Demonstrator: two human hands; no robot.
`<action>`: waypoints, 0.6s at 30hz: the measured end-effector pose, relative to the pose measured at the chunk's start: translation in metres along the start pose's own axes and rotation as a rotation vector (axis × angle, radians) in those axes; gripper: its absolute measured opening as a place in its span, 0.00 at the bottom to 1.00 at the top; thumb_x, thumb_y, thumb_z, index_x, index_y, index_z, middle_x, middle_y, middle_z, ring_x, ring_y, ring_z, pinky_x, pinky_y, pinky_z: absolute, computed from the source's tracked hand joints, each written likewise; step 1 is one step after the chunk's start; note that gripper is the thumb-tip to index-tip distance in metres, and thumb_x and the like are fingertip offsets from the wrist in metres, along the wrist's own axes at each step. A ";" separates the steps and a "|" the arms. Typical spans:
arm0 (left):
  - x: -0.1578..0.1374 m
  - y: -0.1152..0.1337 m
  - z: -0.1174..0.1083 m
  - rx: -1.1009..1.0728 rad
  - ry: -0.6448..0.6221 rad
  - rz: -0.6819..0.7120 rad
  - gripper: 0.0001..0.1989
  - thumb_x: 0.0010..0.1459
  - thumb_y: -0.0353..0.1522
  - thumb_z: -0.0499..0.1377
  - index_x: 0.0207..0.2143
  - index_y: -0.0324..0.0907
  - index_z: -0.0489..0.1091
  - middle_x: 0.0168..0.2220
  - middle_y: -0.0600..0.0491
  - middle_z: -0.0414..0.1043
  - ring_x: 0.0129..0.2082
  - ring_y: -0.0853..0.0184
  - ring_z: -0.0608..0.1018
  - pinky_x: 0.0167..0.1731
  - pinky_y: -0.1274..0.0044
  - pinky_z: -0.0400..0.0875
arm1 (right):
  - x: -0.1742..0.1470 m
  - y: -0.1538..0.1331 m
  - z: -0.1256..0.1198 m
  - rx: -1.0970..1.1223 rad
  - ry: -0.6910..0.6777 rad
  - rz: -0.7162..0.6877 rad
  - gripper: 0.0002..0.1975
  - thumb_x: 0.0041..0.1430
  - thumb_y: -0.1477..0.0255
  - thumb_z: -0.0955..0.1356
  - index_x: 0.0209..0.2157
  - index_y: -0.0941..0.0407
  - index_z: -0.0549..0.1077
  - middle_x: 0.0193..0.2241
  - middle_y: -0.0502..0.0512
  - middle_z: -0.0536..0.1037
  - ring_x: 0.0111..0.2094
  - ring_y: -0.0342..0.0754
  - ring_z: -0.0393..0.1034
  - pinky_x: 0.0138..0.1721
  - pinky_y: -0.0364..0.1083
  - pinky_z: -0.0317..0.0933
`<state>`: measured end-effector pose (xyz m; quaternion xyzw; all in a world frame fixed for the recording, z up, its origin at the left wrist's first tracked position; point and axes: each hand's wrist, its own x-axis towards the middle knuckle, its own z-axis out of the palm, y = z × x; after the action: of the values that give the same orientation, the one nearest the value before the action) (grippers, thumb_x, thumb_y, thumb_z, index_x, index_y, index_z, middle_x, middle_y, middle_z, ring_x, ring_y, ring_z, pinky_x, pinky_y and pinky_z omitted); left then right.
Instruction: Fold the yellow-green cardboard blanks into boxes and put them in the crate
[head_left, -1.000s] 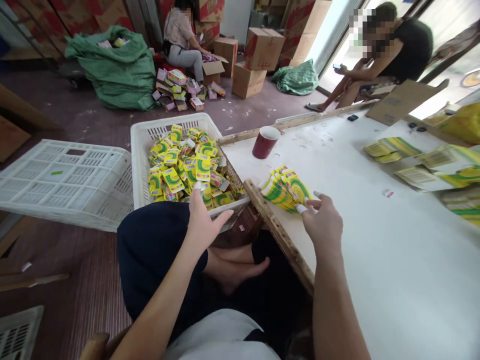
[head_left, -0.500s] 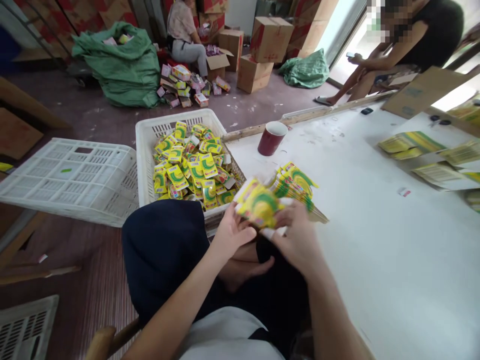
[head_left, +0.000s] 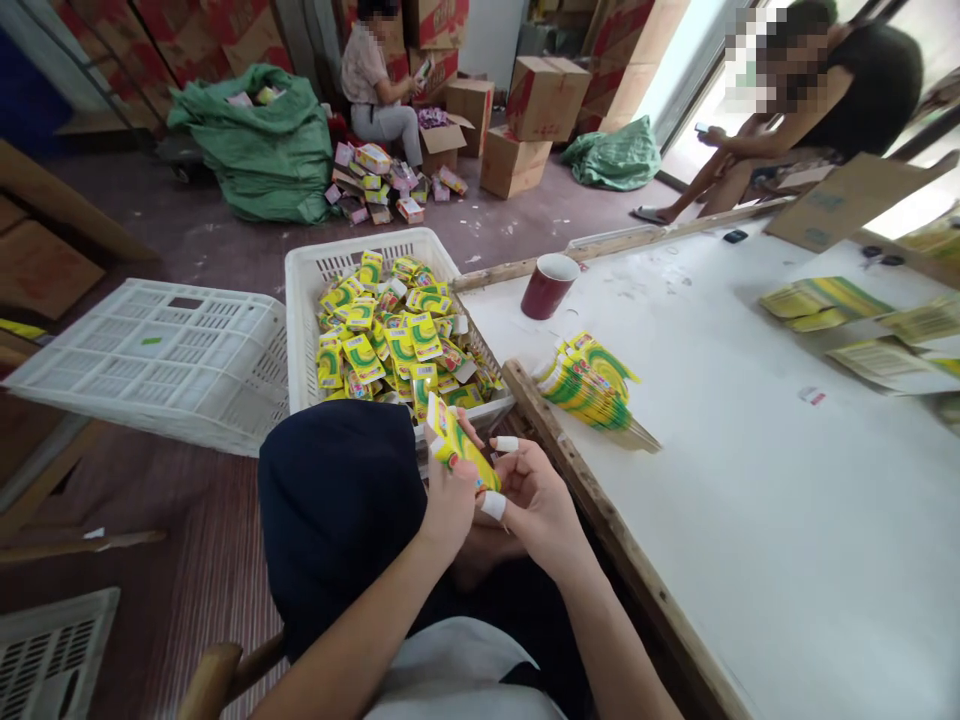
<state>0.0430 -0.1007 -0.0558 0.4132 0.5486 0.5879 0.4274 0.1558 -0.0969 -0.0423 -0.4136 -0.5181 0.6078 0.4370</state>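
Note:
My left hand (head_left: 452,500) grips a small yellow and green carton (head_left: 463,445), which is tilted, with a white end towards the upper left. At the carton's lower right end is my right hand (head_left: 536,505), its thumb and curled fingers closed about that end. White tape wraps the right thumb and one finger. Just left of the hands stands a white plastic crate (head_left: 298,330) heaped with similar yellow cartons (head_left: 362,357). On the white table (head_left: 750,520), to the right, lies a fanned stack of flat yellow and green cartons (head_left: 592,390).
A dark red cup (head_left: 551,287) stands near the table's wooden edge (head_left: 600,510). Another white crate (head_left: 161,350) lies at the left. Beyond are a green sack (head_left: 259,150), cardboard boxes (head_left: 547,97) and two seated people. More flat cartons (head_left: 825,300) lie on the table's far right.
Both hands have drawn back from the table edge, down and slightly left. The carton, broad face showing before, is now turned and narrower in view. The person at the back has raised a hand.

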 end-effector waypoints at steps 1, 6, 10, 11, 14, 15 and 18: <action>0.000 0.001 -0.002 -0.047 -0.013 0.007 0.24 0.52 0.54 0.54 0.38 0.45 0.65 0.36 0.49 0.72 0.42 0.59 0.76 0.44 0.67 0.74 | 0.001 0.000 -0.003 -0.028 0.019 -0.014 0.22 0.45 0.68 0.77 0.42 0.51 0.70 0.26 0.45 0.70 0.27 0.43 0.65 0.29 0.43 0.64; 0.006 0.020 -0.012 -0.173 0.095 -0.006 0.23 0.34 0.38 0.69 0.34 0.43 0.66 0.28 0.58 0.71 0.26 0.69 0.74 0.28 0.76 0.73 | -0.002 -0.002 -0.003 -0.201 0.012 -0.126 0.10 0.52 0.67 0.73 0.37 0.52 0.75 0.30 0.50 0.73 0.30 0.45 0.67 0.32 0.45 0.66; 0.013 0.024 -0.010 -0.166 0.306 -0.009 0.15 0.36 0.33 0.67 0.26 0.42 0.65 0.20 0.62 0.68 0.19 0.74 0.70 0.21 0.82 0.67 | -0.008 0.002 0.013 -0.248 -0.062 -0.159 0.05 0.57 0.67 0.70 0.33 0.54 0.76 0.28 0.51 0.74 0.30 0.45 0.68 0.30 0.44 0.65; 0.014 0.022 -0.010 -0.159 0.321 -0.019 0.12 0.38 0.33 0.66 0.25 0.42 0.66 0.20 0.61 0.69 0.20 0.73 0.71 0.22 0.81 0.68 | -0.008 0.003 0.014 -0.257 -0.043 -0.159 0.04 0.57 0.68 0.70 0.32 0.54 0.76 0.27 0.51 0.74 0.29 0.45 0.68 0.30 0.44 0.65; 0.015 0.016 -0.014 -0.109 0.264 -0.065 0.09 0.47 0.37 0.64 0.25 0.41 0.71 0.23 0.57 0.75 0.24 0.69 0.75 0.26 0.77 0.73 | -0.001 0.004 0.001 -0.343 0.081 -0.197 0.04 0.58 0.71 0.67 0.32 0.53 0.76 0.27 0.50 0.75 0.29 0.46 0.69 0.30 0.45 0.66; 0.014 0.016 -0.018 -0.080 0.216 -0.070 0.09 0.50 0.38 0.63 0.27 0.41 0.72 0.26 0.55 0.77 0.27 0.66 0.77 0.29 0.74 0.75 | 0.002 0.002 -0.008 -0.404 0.132 -0.231 0.05 0.58 0.72 0.67 0.32 0.53 0.76 0.27 0.50 0.75 0.28 0.47 0.70 0.30 0.45 0.66; 0.016 0.021 -0.034 0.038 0.094 0.018 0.16 0.55 0.41 0.61 0.42 0.41 0.74 0.43 0.48 0.79 0.44 0.60 0.79 0.47 0.68 0.74 | 0.008 -0.006 -0.032 -0.673 0.277 -0.426 0.09 0.58 0.76 0.65 0.32 0.51 0.77 0.28 0.51 0.75 0.29 0.47 0.69 0.31 0.47 0.65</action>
<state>0.0054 -0.0963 -0.0365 0.3979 0.5754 0.6000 0.3880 0.1850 -0.0796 -0.0410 -0.4948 -0.6980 0.2395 0.4590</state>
